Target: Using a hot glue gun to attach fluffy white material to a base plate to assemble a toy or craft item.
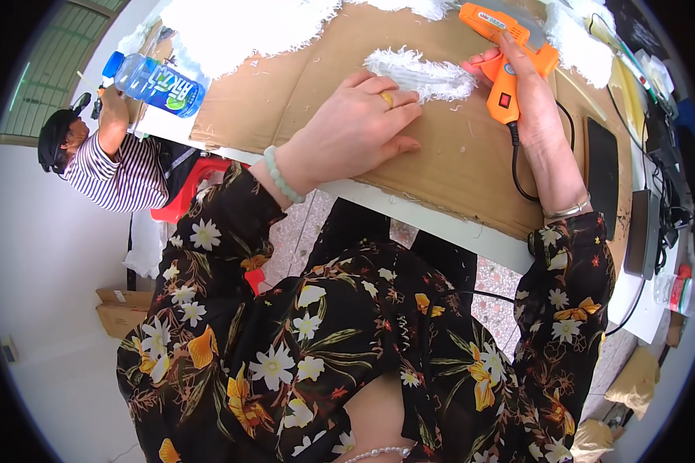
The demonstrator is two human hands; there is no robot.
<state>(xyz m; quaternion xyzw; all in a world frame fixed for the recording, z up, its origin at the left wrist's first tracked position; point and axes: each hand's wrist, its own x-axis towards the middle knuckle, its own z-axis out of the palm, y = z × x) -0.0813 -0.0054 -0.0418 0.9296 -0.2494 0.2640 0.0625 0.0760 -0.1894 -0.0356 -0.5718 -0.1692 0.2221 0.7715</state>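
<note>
An orange glue gun [504, 86] with a red switch and a black cord is in my right hand [527, 81]. My fingers wrap its handle, and its front end points up and left, away from me. My left hand [367, 123] lies palm down on the cardboard sheet [286, 100], thumb apart from the fingers. Its fingertips touch the near left part of a white strip of frayed, fringed fabric [425, 73]. This strip lies flat between my two hands, its near left edge partly covered by my left fingers.
Larger white fluffy fabric pieces [247, 31] lie along the far side. On the left a blue-labelled bottle [156, 85] lies tilted. A black flat pad [602, 174], cables and a power adapter [642, 231] are at the right. Another person [116, 170] sits beyond the table's left end.
</note>
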